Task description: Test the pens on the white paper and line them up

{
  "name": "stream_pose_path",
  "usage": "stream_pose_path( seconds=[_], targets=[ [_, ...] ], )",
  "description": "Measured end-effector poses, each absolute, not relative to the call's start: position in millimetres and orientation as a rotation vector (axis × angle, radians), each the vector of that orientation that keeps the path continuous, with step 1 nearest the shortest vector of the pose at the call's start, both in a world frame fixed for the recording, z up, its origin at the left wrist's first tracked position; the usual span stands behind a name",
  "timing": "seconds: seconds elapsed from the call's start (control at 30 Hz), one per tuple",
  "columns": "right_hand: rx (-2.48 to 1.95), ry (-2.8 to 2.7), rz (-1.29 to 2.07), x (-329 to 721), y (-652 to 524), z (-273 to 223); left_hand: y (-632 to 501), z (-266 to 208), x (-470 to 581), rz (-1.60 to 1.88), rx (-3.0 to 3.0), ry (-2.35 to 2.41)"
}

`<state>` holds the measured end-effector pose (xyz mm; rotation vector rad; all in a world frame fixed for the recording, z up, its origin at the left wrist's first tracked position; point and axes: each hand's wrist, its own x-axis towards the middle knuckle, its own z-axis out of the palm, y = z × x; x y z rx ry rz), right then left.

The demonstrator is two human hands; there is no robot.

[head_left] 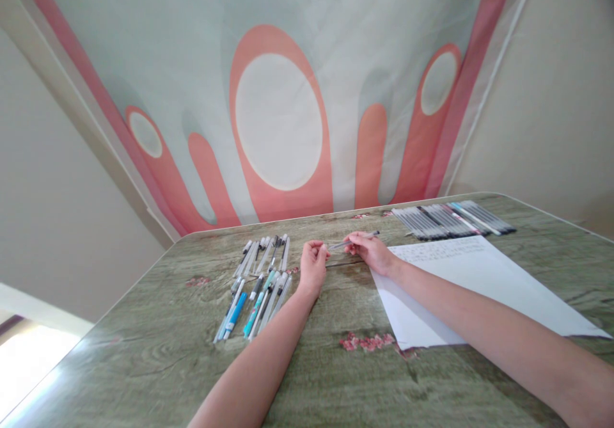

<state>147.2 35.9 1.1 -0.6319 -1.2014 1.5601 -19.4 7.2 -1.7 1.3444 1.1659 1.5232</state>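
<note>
The far edge of the table [330, 377] ran along the foot of a printed wall covering [278, 121], with its corners rounded off to left and right. The right hand [368, 249] held a slim pen [339, 245] in a close finger grip above the table, near its far side, the dark end of the pen pointing right and the other end reaching toward the left hand [315, 263]. The fingers of the left hand were drawn narrowly together just beside that end; whether they touched it or pinched something small could not be told. A strip of tabletop lay between the left hand and the two clusters of pens to its left, and a broader stretch ran between the forearms toward the near side.

The right wrist and forearm passed over a smooth white sheet of paper [499, 281], straight-edged, with small writing along its far margin. Beyond it, a tight row of slender pens [436, 221] lay side by side, mostly clear-barrelled. The farther left cluster [263, 254] held clear and grey barrels with some dark parts; the nearer cluster [254, 303] mixed these with blue and turquoise ones. The tabletop had a greenish wood-grain pattern with pink floral patches [367, 341].
</note>
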Motion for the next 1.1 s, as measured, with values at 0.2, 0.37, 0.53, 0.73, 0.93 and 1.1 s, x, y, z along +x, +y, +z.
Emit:
stream_pose_path(
  seconds=[0.2,0.37,0.53,0.73,0.93,1.1],
  targets=[
    [-0.631,-1.236,1.572,147.6,35.3,1.2,8.4,-1.2,-20.6,1.524,1.37,1.187],
    [-0.63,-1.276,1.571,149.0,36.1,0.4,7.2,-1.9,-21.9,1.501,1.39,1.162],
    [-0.624,-1.237,1.593,148.8,37.2,0.1,6.8,1.0,-22.2,1.482,1.423,1.15],
    [-0.6,-1.0,1.598,149.3,42.5,-1.9,14.7,29.3,-46.0,1.506,1.575,1.403],
    [-0.624,-1.009,1.606,149.2,40.7,1.1,12.8,49.9,-77.6,0.732,2.142,1.786],
    [-0.613,-1.005,1.618,150.0,40.0,1.2,8.8,44.6,-79.3,0.468,2.186,1.955]
  ],
)
